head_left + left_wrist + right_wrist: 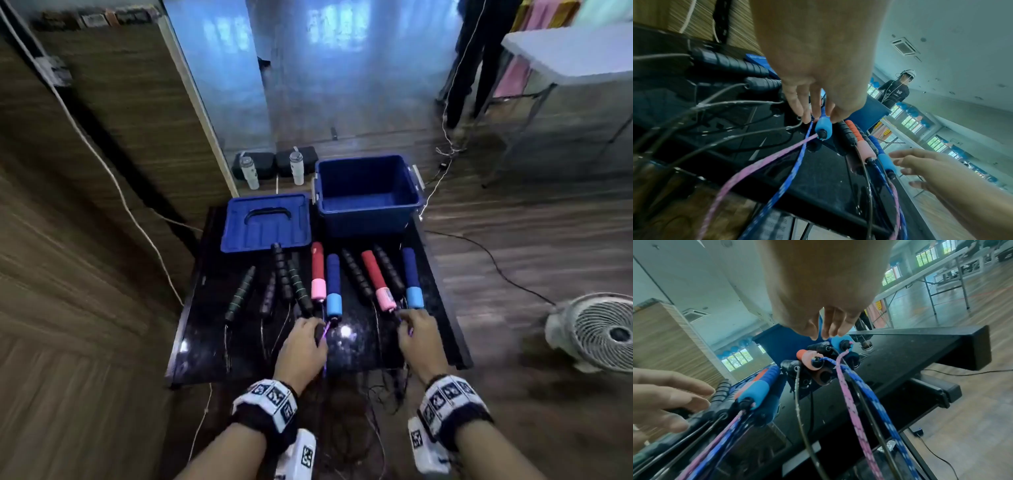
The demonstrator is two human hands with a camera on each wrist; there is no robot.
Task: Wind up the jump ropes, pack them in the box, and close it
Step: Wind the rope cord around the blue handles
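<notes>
Several jump-rope handles lie side by side on the black table (205, 342). Their cords hang over the front edge. My left hand (317, 325) is open, fingers reaching down at the light-blue end of the left blue handle (333, 287) (823, 129), from which a pink cord (756, 164) runs. My right hand (407, 318) (828, 335) is open too, fingertips over the end of the right blue handle (412, 281) (839, 341). Two red-and-pink handles (317, 274) (378, 281) lie beside them. The open blue box (368, 219) stands at the back right, its lid (267, 222) at the back left.
Black ribbed handles (282, 274) and green-striped ones (239, 294) fill the table's left half. Two bottles (249, 173) stand behind the lid. A white fan (603, 329) sits on the floor at right, cables trail nearby, and a white folding table (565, 51) stands far right.
</notes>
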